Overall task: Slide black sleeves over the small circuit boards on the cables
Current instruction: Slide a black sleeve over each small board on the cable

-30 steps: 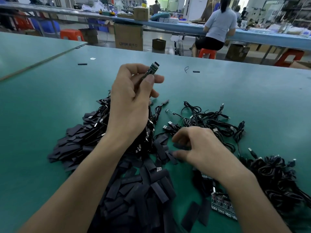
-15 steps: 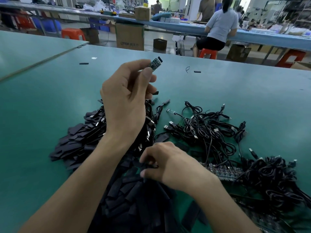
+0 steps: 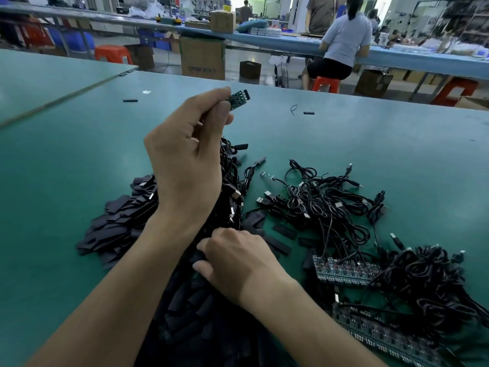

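so the left hand [image 3: 188, 160] is pinching a small circuit board [image 3: 238, 98] up over the green surface [image 3: 370, 144], above the heap of black sleeves [image 3: 201, 327]. The right hand [image 3: 238, 263] is curling its fingers into the near part of that heap, can't tell if it's actually gripping one.

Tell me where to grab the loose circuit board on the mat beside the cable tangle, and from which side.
Pinch the loose circuit board across its long edges near the end where its cable joins, coming from above. It lies flat on the mat, so only the edges offer purchase, and the free end, pointing away from the cable tangle, stays bare for a sleeve.
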A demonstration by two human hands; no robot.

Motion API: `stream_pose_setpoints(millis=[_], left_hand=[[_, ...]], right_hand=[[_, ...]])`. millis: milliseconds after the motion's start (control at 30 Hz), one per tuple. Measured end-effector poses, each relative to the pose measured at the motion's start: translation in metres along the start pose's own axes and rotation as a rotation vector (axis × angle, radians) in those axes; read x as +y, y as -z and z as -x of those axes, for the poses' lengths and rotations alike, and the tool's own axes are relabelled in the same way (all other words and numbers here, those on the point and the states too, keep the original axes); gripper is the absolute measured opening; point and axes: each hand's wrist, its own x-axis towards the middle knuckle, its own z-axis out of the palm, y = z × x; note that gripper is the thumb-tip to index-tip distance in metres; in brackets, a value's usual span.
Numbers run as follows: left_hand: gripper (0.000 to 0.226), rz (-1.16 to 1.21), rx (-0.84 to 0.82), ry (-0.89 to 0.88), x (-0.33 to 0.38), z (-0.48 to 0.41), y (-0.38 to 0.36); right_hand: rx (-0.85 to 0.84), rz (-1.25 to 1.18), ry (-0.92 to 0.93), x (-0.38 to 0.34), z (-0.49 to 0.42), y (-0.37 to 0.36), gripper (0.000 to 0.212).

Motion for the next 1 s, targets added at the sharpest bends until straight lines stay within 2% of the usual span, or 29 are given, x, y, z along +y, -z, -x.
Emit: stream_pose_setpoints(millis=[267, 367, 433, 500, 800, 1000], left_hand=[[0.018, -0.042, 0.057, -0.016, 0.0, -0.005, 0.002], [0.02, -0.064, 0.064, -0.015, -0.001, -0.005, 0.002], [0.021, -0.085, 0.053, -0.017, -0.002, -0.005, 0.002], [0.025, -0.111, 0.025, -0.01, -0.002, -0.005, 0.002], [0.036, -0.128, -0.107, 0.078, -0.002, -0.002, 0.0], [0.025, -0.072, -0.236, 0.176, -0.005, -0.001, 0.0]], right_hand=[[0.136, 0.01, 0.018, 0.008, 0.005, -0.004, 0.005], [0.192, -0.014, -0.006, 0.013, 0.011, -0.004, 0.011], [0.225, -0.134, -0.035, 0.018, 0.018, 0.001, 0.003], [0.262, -0.244, -0.031, 0.025, 0.025, 0.01, 0.012], [0.21, -0.429, -0.007, 0.045, 0.037, 0.016, 0.018], [0.369, -0.742, -0.084, 0.053, 0.034, 0.024, 0.019]])
